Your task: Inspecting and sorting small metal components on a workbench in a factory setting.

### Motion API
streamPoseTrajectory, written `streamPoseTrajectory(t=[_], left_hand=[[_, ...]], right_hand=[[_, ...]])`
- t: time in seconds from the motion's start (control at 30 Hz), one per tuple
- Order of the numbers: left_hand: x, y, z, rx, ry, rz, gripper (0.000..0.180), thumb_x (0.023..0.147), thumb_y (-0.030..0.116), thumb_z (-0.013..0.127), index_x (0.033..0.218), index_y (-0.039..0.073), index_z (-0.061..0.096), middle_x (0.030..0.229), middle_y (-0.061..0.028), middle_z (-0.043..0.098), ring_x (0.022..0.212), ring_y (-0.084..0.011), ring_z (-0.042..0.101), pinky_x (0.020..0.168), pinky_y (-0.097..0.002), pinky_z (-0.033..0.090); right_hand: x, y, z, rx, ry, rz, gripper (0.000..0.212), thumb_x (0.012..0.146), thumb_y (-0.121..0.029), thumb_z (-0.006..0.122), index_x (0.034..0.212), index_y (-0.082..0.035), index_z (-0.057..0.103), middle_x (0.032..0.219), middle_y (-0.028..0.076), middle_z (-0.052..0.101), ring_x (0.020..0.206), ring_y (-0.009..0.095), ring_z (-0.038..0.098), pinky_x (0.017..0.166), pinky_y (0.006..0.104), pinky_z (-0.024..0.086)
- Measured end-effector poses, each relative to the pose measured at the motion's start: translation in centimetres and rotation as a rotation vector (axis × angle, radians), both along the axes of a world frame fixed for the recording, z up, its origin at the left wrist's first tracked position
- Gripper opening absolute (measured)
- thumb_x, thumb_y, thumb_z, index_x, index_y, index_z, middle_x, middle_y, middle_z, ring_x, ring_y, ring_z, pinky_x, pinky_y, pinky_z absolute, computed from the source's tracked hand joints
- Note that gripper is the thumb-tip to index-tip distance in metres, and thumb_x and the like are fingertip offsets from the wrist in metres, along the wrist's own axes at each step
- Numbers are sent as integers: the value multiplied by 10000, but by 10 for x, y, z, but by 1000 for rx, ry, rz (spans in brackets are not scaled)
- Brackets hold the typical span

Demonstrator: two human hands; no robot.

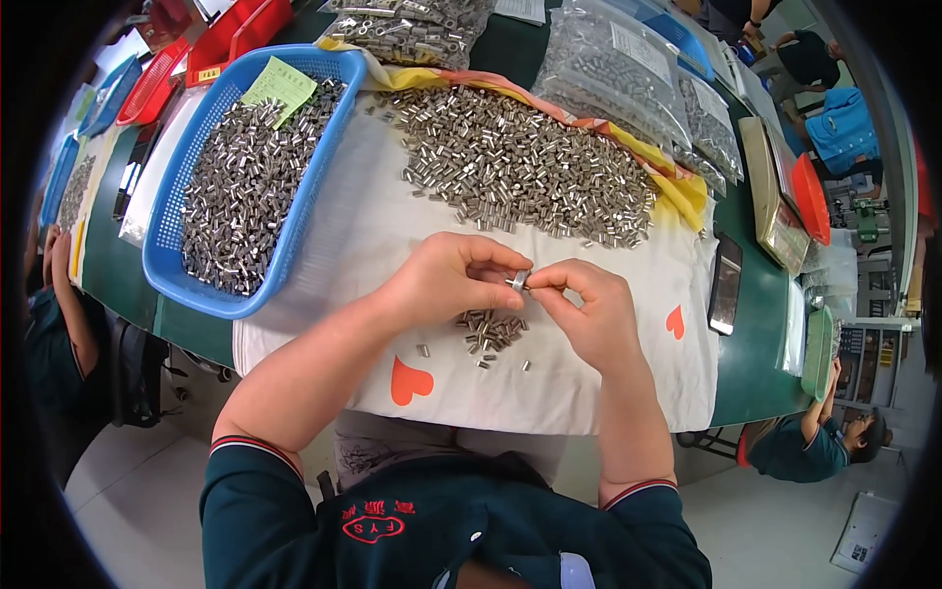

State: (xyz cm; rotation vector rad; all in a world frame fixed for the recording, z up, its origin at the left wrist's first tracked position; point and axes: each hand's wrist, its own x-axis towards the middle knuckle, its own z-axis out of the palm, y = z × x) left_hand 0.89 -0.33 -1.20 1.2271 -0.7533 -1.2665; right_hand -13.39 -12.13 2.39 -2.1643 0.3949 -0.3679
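Observation:
My left hand [456,280] pinches a small silvery metal piece [518,281] between thumb and fingers, over the white cloth. Fingertips of my right hand [589,306] are closed right beside it, nearly meeting the left ones; what they grip is too small and hidden to make out. Just below both hands lies a small heap of short metal cylinders [491,332], with a few loose ones around it. A much larger spread of the same kind of cylinders [530,162] covers the cloth beyond my hands.
A blue plastic basket [294,245] full of metal cylinders, with a green slip, stands at the left. Bulging clear bags [613,74] of parts lie at the back. A phone [725,285] rests at the right. Other people sit at both sides.

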Motion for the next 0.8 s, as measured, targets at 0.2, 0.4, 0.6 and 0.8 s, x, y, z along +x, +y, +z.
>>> streamPoseTrajectory(t=[0.2, 0.4, 0.6, 0.8], left_hand=[[-3, 2, 1, -109, -447, -79, 327, 681, 169, 716, 970, 55, 614, 851, -48, 638, 740, -115, 598, 683, -248, 469], [-7, 3, 10, -151, -598, -327, 325, 650, 194, 721, 940, 87, 622, 778, -64, 626, 675, -196, 584, 647, -287, 456], [-4, 5, 12, -64, -361, -322, 309, 684, 158, 715, 952, 38, 616, 799, -53, 629, 735, -121, 593, 692, -243, 470], [1, -1, 2, 21, 21, -60, 324, 726, 4, 655, 1032, -24, 555, 906, -53, 602, 794, -86, 574, 714, -218, 476]], right_hand=[[1, -19, 3, 225, 187, -62, 142, 711, -61, 620, 844, -21, 589, 706, 65, 583, 609, 160, 553, 566, 251, 435], [43, -29, -31, -670, 86, -100, 65, 727, -99, 574, 776, -61, 597, 708, 93, 559, 685, 258, 553, 627, 362, 438], [37, -24, -29, -534, 224, -111, 54, 713, -90, 581, 752, -54, 590, 724, 104, 561, 679, 261, 558, 620, 361, 448], [10, -13, -14, 122, 44, -198, 58, 720, -31, 594, 778, -28, 591, 766, 59, 579, 678, 147, 551, 626, 256, 439]])
